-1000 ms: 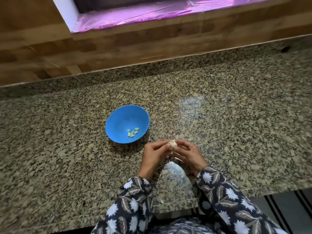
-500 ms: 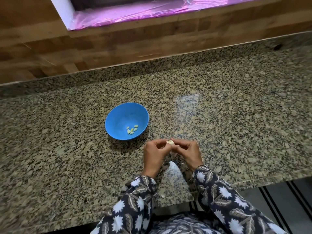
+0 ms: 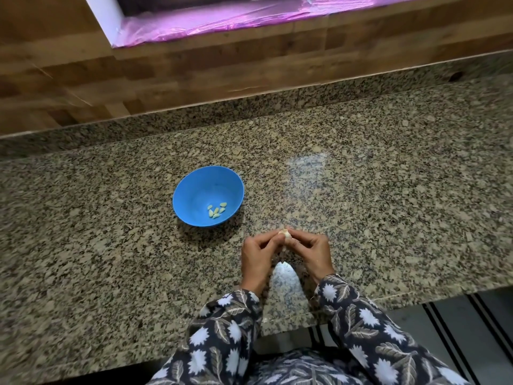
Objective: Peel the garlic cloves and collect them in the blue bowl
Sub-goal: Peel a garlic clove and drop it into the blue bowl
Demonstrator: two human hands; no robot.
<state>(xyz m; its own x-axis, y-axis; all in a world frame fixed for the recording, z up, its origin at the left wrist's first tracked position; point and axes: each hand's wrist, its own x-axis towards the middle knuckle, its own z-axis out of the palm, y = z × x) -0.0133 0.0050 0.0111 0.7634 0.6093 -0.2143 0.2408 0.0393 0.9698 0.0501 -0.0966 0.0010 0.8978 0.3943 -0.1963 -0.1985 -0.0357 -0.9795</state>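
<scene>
A blue bowl (image 3: 208, 195) stands on the granite counter (image 3: 111, 245), left of centre, with several pale peeled garlic cloves (image 3: 216, 211) lying in its bottom. Just to the right and nearer me, my left hand (image 3: 256, 255) and my right hand (image 3: 312, 251) meet fingertip to fingertip. Between them they pinch a small whitish piece of garlic (image 3: 285, 233), held a little above the counter. Most of the garlic is hidden by my fingers.
A wooden wall panel (image 3: 194, 73) rises behind the counter's low granite upstand, with a pink plastic-covered ledge (image 3: 249, 18) above it. The counter's front edge (image 3: 388, 298) runs below my wrists; dark striped floor shows at the lower right.
Both hands have stayed together on the garlic, fingers shifting slightly around it. The view has drifted a little; the bowl has not moved.
</scene>
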